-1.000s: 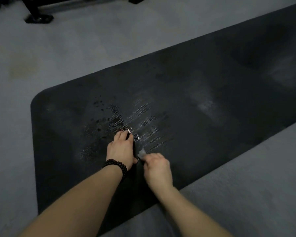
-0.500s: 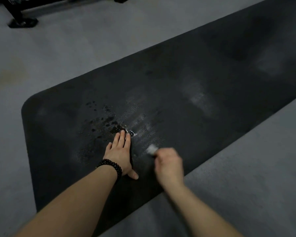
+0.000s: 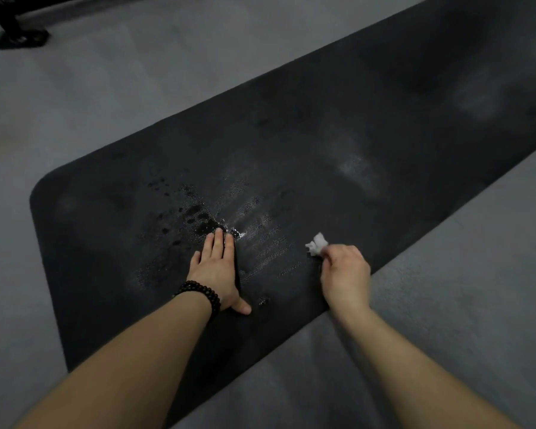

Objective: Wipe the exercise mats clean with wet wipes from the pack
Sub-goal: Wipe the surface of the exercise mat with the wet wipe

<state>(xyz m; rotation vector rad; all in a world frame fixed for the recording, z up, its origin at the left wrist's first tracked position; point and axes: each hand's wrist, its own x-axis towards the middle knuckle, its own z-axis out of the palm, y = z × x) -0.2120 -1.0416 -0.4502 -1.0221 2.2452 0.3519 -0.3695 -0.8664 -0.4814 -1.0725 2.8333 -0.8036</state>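
The grey floor [image 3: 136, 97] is filling the view, and the black exercise mat [image 3: 369, 125] is lying flat on it, running from a rounded end at about nine o'clock away toward two o'clock. A dark equipment foot [image 3: 20, 38] is standing on the floor at eleven o'clock, well apart from the mat. Near the rounded end, a wet patch [image 3: 198, 221] of dark droplets and shiny streaks is showing on the mat's dotted texture, while paler smears are sitting farther along toward one o'clock.

The left hand [image 3: 215, 267] is pressing flat on the mat, fingers straight and together with the tips touching the wet patch and the thumb spread toward six o'clock; a black beaded bracelet [image 3: 200, 294] is circling its wrist. The right hand [image 3: 345, 274] is hovering or resting near the mat's near edge at about four o'clock from the left hand, fingers curled around a crumpled white wet wipe [image 3: 316, 244], which is poking out beyond the knuckles toward eleven o'clock.

The wipe is looking light, soft and limp, so bunching it in the curled fingers seems the sensible hold, with a loose wad left free to drag. The mat is appearing thin, flexible and grippy, probably slick where wet, so the flat palm is likely anchoring it against creeping or wrinkling.
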